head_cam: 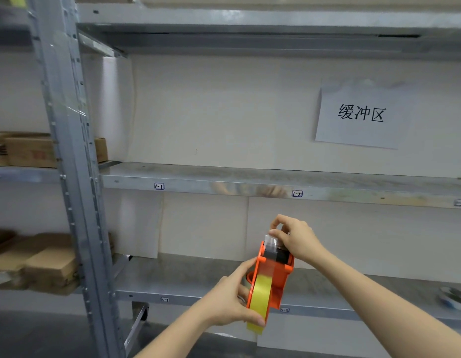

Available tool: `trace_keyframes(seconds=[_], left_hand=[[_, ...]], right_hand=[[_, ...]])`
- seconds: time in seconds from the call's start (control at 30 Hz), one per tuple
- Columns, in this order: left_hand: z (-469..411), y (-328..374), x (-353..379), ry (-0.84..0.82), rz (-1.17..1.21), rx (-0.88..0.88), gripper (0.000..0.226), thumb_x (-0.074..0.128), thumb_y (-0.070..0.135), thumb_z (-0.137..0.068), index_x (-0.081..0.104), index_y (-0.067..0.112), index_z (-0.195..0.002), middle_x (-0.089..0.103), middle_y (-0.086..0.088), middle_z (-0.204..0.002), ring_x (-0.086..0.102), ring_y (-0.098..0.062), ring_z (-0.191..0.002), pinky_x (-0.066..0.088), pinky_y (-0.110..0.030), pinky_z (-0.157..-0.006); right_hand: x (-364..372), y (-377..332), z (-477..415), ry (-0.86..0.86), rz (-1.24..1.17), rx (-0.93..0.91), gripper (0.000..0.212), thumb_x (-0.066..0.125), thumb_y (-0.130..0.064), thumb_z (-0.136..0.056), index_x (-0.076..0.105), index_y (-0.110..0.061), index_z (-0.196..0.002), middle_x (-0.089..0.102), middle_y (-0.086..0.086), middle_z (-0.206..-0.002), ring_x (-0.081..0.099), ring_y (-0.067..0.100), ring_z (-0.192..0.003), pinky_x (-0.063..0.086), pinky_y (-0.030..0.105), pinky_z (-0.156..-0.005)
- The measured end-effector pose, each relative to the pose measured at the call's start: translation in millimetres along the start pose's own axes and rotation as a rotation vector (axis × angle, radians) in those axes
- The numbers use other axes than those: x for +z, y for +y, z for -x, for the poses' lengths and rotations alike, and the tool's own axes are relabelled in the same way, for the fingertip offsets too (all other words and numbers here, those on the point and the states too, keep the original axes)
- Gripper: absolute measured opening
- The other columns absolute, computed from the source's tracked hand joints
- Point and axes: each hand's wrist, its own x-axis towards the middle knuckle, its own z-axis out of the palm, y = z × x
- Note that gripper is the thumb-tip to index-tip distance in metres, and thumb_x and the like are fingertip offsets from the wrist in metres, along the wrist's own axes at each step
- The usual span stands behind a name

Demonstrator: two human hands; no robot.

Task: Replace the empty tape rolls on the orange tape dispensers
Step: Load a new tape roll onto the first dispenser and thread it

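I hold an orange tape dispenser (277, 279) upright in front of the lower metal shelf. A yellow tape roll (260, 301) sits in it, edge toward me. My left hand (233, 298) grips the dispenser and roll from the left, thumb on the orange frame, fingers under the roll. My right hand (295, 237) is at the dispenser's top end, pinching the clear tape end (270, 240) above the black roller part.
Grey metal shelving fills the view, with a middle shelf (250, 179) and a lower shelf (198, 280). A paper sign (361, 115) hangs on the back wall. Cardboard boxes (41, 264) sit on the left rack. A blurred object (454, 301) lies at the lower shelf's right end.
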Motion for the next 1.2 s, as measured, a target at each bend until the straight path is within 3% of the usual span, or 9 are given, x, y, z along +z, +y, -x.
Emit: trace_keyframes(seconds=[0.17,0.37,0.5,0.7,0.8,0.93,1.03,1.2], left_hand=[[3,-5,-7,-0.057,-0.014,-0.022,0.107,0.087,0.023,-0.065,0.012,0.081,-0.113,0.07,-0.012,-0.104,0.072,-0.021,-0.091,0.06,-0.031,-0.085],[6,-1,-17,-0.102,-0.038,-0.032,0.114,0.085,0.019,-0.071,0.005,0.058,-0.142,0.07,-0.011,-0.103,0.071,-0.017,-0.088,0.059,-0.028,-0.085],[4,-5,-22,-0.104,-0.045,-0.039,0.126,0.087,0.023,-0.067,-0.007,0.065,-0.139,0.07,-0.015,-0.104,0.071,-0.019,-0.088,0.058,-0.03,-0.087],[5,-13,-18,-0.075,-0.009,0.034,0.127,0.088,0.017,-0.063,-0.002,0.074,-0.134,0.068,-0.024,-0.104,0.067,-0.03,-0.096,0.057,-0.039,-0.09],[5,-18,-20,-0.098,0.094,0.037,0.126,0.086,0.01,-0.067,0.0,0.067,-0.139,0.068,-0.025,-0.104,0.07,-0.032,-0.093,0.059,-0.04,-0.088],[5,-19,-33,-0.15,0.119,0.029,0.125,0.084,0.006,-0.07,0.0,0.063,-0.142,0.066,-0.013,-0.096,0.069,-0.019,-0.086,0.059,-0.032,-0.086],[4,-17,-41,-0.166,0.114,0.048,0.122,0.084,0.008,-0.07,0.003,0.067,-0.139,0.067,-0.013,-0.099,0.069,-0.018,-0.089,0.058,-0.033,-0.088],[5,-13,-44,-0.182,0.146,0.072,0.12,0.082,0.004,-0.072,0.006,0.063,-0.142,0.065,-0.014,-0.094,0.068,-0.018,-0.086,0.058,-0.035,-0.089]], right_hand=[[5,-4,-2,-0.029,0.013,0.0,0.009,0.059,-0.028,-0.088,0.055,-0.026,-0.079,0.058,-0.003,-0.057,0.051,0.01,-0.058,0.037,0.028,-0.06],[7,-7,-5,-0.023,0.024,0.024,0.009,0.059,-0.028,-0.088,0.056,-0.024,-0.081,0.058,-0.002,-0.06,0.06,0.021,-0.067,0.044,0.031,-0.067],[7,-8,-8,-0.001,0.025,0.036,0.011,0.058,-0.027,-0.089,0.053,-0.025,-0.079,0.057,-0.001,-0.062,0.062,0.02,-0.061,0.041,0.03,-0.062],[8,-12,-16,0.003,0.014,0.04,0.011,0.063,-0.025,-0.086,0.057,-0.021,-0.077,0.057,-0.001,-0.057,0.058,0.016,-0.053,0.044,0.03,-0.062],[5,-11,-18,-0.012,-0.051,0.08,0.011,0.067,-0.024,-0.084,0.064,-0.014,-0.081,0.06,0.0,-0.059,0.061,0.015,-0.047,0.045,0.02,-0.051],[2,-4,-17,-0.075,-0.196,0.185,0.013,0.072,-0.022,-0.08,0.068,-0.009,-0.081,0.059,-0.002,-0.058,0.057,0.01,-0.044,0.041,0.016,-0.042],[-1,-1,-18,-0.154,-0.302,0.23,0.011,0.074,-0.018,-0.079,0.067,-0.009,-0.076,0.058,-0.002,-0.057,0.049,0.004,-0.039,0.04,0.017,-0.041],[-2,0,-21,-0.165,-0.281,0.149,0.009,0.077,-0.014,-0.075,0.069,-0.019,-0.073,0.061,-0.001,-0.061,0.049,0.005,-0.046,0.041,0.019,-0.048]])
